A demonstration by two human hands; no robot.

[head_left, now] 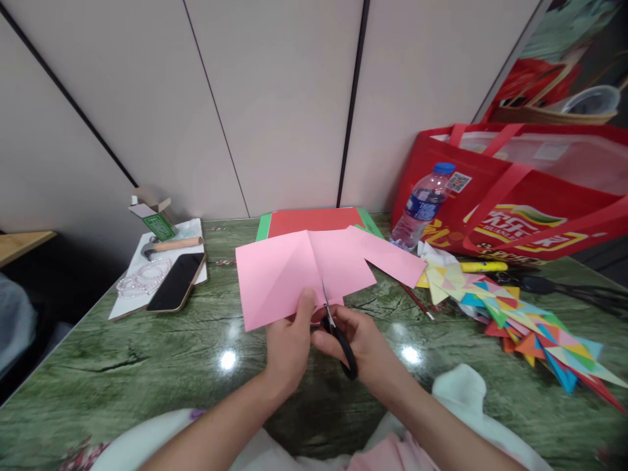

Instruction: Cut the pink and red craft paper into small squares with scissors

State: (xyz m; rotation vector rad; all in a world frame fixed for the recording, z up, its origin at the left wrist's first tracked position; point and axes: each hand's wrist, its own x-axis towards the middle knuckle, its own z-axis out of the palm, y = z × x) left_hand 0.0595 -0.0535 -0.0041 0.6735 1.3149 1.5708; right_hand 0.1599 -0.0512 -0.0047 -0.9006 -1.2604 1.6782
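A creased sheet of pink paper (275, 278) is held up over the table, its lower edge pinched by my left hand (290, 343) with the thumb on top. My right hand (360, 340) grips black-handled scissors (349, 356), fingers in the loops. Their blades point away from me and sit around the paper along its middle crease, just right of my left thumb. To the right, a pink strip (392, 255) angles out from the paper; whether it is joined to the sheet I cannot tell. Red and green sheets (314, 221) lie behind, against the wall.
At left, a phone (177, 282), a hammer (171, 244), a bead string (144, 277) and a small green box (157, 221) rest on a white board. On the right stand a water bottle (420, 208) and a red bag (520, 196), with folded colourful paper pieces (534, 327) before them.
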